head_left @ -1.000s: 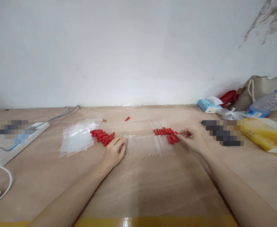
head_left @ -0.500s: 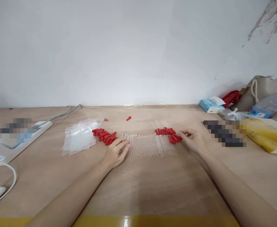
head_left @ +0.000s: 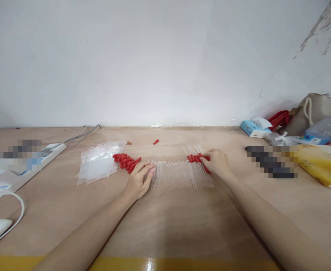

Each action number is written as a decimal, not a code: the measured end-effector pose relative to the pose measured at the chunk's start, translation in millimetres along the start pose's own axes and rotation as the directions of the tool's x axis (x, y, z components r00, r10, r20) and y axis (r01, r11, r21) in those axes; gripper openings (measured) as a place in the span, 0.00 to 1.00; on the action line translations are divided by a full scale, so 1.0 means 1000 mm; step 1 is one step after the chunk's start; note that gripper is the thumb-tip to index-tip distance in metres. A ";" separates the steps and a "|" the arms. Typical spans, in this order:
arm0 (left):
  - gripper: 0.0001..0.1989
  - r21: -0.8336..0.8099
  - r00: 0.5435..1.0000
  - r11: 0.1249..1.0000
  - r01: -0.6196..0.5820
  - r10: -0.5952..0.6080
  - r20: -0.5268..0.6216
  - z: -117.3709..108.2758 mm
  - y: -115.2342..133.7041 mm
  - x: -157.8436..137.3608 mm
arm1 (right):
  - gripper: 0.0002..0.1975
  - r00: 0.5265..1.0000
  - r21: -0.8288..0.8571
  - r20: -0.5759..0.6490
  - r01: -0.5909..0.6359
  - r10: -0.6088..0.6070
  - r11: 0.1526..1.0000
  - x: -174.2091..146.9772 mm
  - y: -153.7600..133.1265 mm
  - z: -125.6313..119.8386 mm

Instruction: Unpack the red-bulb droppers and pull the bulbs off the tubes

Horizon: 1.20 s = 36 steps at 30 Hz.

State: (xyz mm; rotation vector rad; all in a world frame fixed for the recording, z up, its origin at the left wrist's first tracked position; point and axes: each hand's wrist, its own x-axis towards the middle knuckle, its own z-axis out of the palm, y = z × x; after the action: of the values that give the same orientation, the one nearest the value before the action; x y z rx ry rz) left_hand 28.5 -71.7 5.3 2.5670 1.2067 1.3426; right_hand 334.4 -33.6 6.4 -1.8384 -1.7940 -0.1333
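A row of clear, thin glass dropper tubes [head_left: 176, 175] lies side by side on the table. At its left end is my left hand [head_left: 139, 180], its fingers curled and its thumb close to the fingertips. Whatever is between them is hidden. A pile of red rubber bulbs [head_left: 125, 162] lies just beyond that hand. My right hand [head_left: 217, 162] is closed with thumb and fingers on a red dropper bulb [head_left: 207, 169] at the row's right end. Beside it, several droppers with red bulbs [head_left: 193, 158] lie across the top of the row, tubes pointing away.
Clear plastic zip bags [head_left: 100, 163] lie left of the bulb pile, and a single red bulb [head_left: 156, 142] lies farther back. A white power strip [head_left: 26, 173] with cables is at the left. A tissue pack [head_left: 255, 128], a yellow packet [head_left: 320, 163] and a plastic bottle [head_left: 326, 128] stand right.
My right hand has moved left onto the red bulbs at the row's right end and now covers some of them. My left hand stays at the left end. The view has shifted slightly.
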 end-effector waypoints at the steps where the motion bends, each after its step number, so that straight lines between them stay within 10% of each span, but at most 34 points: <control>1: 0.11 -0.001 1.000 1.000 0.002 -0.002 -0.001 0.000 -0.001 0.000 | 0.09 1.000 0.000 -0.010 -0.011 0.011 1.000 0.000 -0.001 0.000; 6: 0.12 0.035 1.000 0.999 -0.004 0.005 -0.022 0.001 -0.001 -0.001 | 0.10 0.986 0.141 -0.158 -0.020 0.043 0.990 -0.005 -0.012 -0.011; 14: 0.19 0.235 0.987 0.960 -0.154 0.161 -0.011 0.005 0.016 0.004 | 0.09 0.852 0.259 -0.303 0.505 -0.427 0.823 -0.055 -0.045 -0.011; 36: 0.02 0.267 0.929 0.894 -0.360 0.369 0.016 0.017 0.030 -0.001 | 0.06 0.751 0.120 -0.275 0.646 -0.600 0.754 -0.076 -0.060 -0.003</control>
State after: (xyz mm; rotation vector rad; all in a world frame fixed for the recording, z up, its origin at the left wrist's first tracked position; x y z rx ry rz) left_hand 59.0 -87.6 3.2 3.1003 1.0025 1.3662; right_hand 271.1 -105.7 -5.5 -0.9628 -2.1005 -0.3722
